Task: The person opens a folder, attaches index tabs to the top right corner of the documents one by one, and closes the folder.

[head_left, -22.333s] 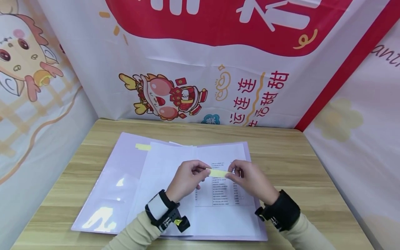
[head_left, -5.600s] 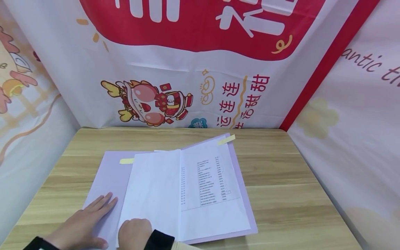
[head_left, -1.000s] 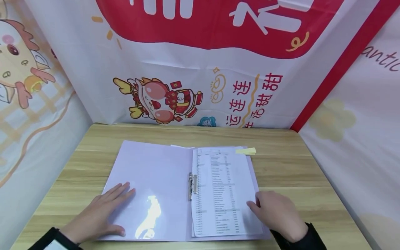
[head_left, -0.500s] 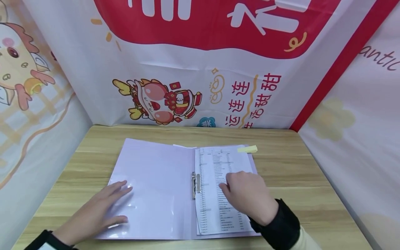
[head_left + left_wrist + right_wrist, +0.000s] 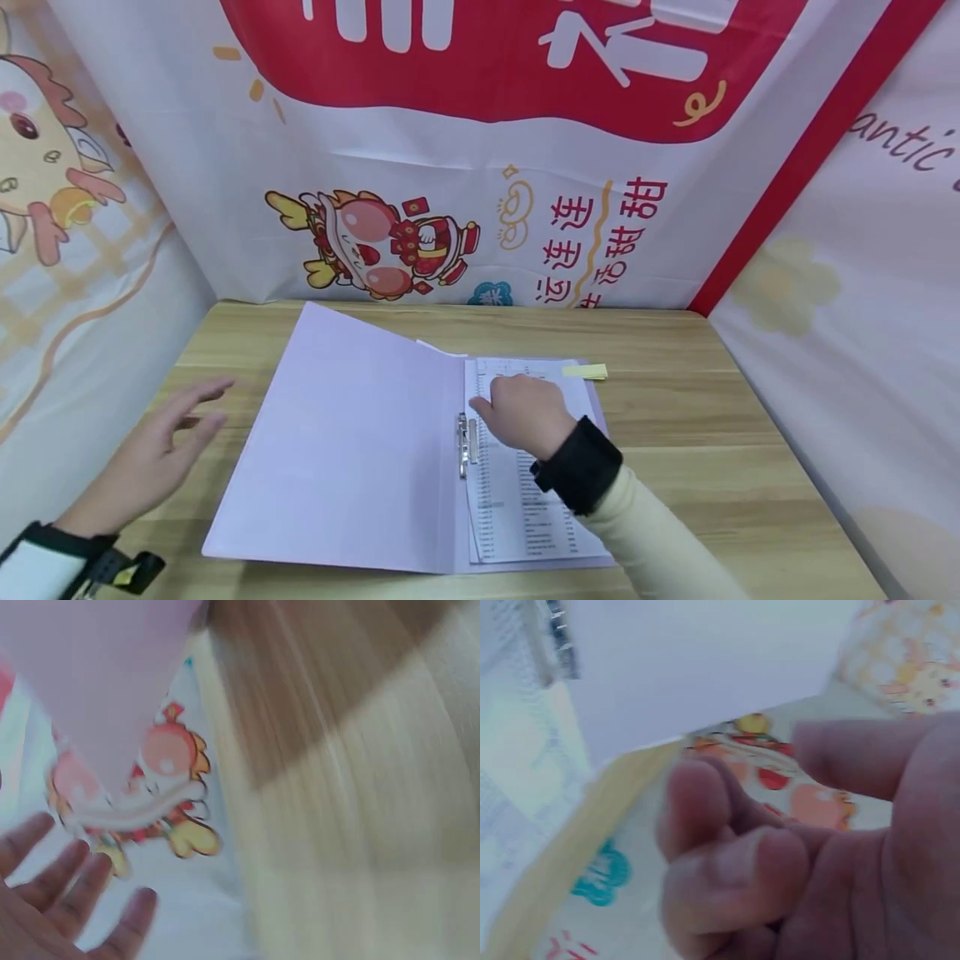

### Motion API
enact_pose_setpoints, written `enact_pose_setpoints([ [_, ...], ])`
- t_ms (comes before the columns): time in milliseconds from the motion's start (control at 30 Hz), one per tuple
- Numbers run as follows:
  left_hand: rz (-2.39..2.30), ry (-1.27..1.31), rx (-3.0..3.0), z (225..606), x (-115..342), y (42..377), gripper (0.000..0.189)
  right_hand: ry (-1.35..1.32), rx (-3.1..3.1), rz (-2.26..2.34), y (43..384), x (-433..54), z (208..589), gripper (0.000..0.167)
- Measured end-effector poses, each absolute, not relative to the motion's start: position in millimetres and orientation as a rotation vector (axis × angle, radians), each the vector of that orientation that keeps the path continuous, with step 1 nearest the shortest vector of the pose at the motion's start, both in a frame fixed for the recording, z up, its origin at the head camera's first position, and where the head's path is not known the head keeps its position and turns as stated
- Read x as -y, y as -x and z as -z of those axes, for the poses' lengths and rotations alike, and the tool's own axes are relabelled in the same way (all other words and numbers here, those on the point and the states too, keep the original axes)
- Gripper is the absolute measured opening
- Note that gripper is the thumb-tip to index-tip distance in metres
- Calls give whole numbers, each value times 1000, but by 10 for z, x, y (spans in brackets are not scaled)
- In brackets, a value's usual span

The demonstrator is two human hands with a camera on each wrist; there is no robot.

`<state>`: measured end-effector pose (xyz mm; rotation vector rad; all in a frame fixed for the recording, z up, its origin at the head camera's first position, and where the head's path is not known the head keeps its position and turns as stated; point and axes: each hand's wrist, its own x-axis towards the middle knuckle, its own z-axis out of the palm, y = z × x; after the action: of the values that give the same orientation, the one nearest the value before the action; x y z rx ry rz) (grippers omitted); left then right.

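Observation:
A pale lilac folder [image 5: 337,450] lies open on the wooden table, its left cover tilted up off the surface with a shadow under it. My left hand [image 5: 153,454] is in the air left of that cover, fingers relaxed and apart, holding nothing. Over the printed sheets [image 5: 517,508] in the right half is my right hand [image 5: 528,417], its fingers loosely curled and thumb held away, as the right wrist view shows; nothing is between them. Beside it, a metal clip [image 5: 462,446] sits at the spine. A yellow paper strip [image 5: 585,372] sticks out at the sheets' top right corner.
The wooden table [image 5: 720,467] extends right of the folder. A printed fabric backdrop [image 5: 420,142] hangs behind the table's far edge, with fabric walls on the left [image 5: 82,350] and right [image 5: 862,350]. A white paper edge shows behind the folder's spine.
My left hand has left the cover and moved left and up; the cover's left side has risen. My right hand has gone from the sheets' right edge to over them, near the clip.

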<state>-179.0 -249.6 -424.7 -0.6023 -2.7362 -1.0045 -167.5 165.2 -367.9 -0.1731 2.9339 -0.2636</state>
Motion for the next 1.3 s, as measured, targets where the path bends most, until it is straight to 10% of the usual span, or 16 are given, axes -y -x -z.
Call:
enact_pose_setpoints([
  [533,467,308,3230,5106,3074,2175,86,-118,-2830,212,1965,-1336,4767,61],
  [1300,363,313,3237,5095,2976,2102,83,-188,-2970,219,1977,-1280,4839,38],
])
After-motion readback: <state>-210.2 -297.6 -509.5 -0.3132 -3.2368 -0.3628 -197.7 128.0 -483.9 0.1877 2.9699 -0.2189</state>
